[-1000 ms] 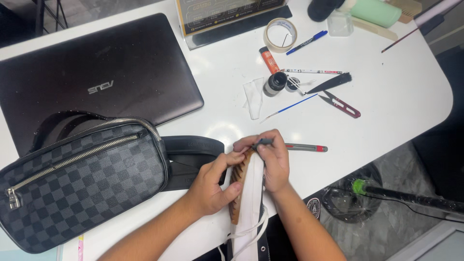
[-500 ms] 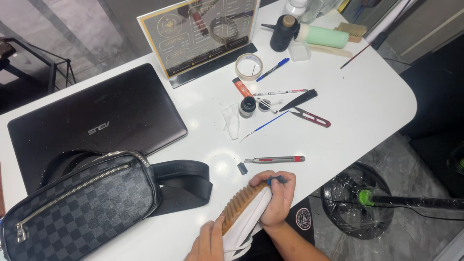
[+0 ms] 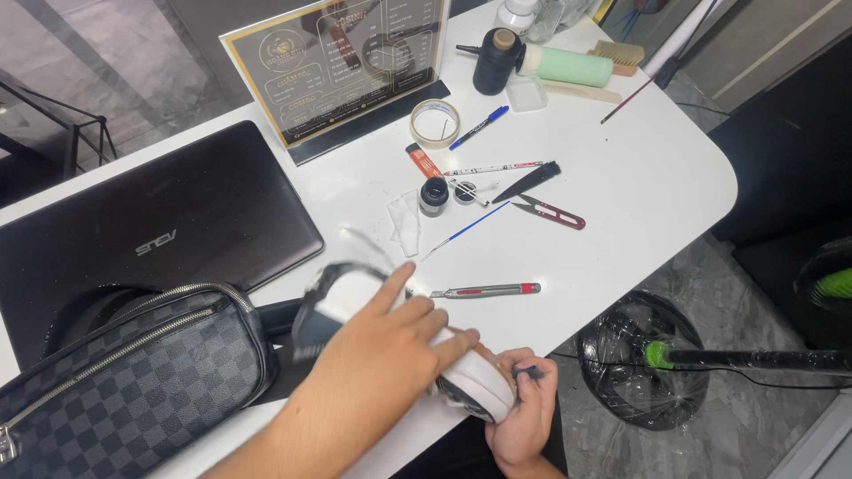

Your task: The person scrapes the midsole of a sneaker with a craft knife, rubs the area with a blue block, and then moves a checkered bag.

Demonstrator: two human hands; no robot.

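The left hand (image 3: 382,355) lies open across a white shoe (image 3: 470,377) at the table's (image 3: 639,177) near edge. The right hand (image 3: 524,408) pinches a small dark tool (image 3: 530,372) beside it, just off the edge.

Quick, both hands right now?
Left hand: spread flat on the white shoe, steadying it.
Right hand: closed on a small dark tool, under the shoe's end.
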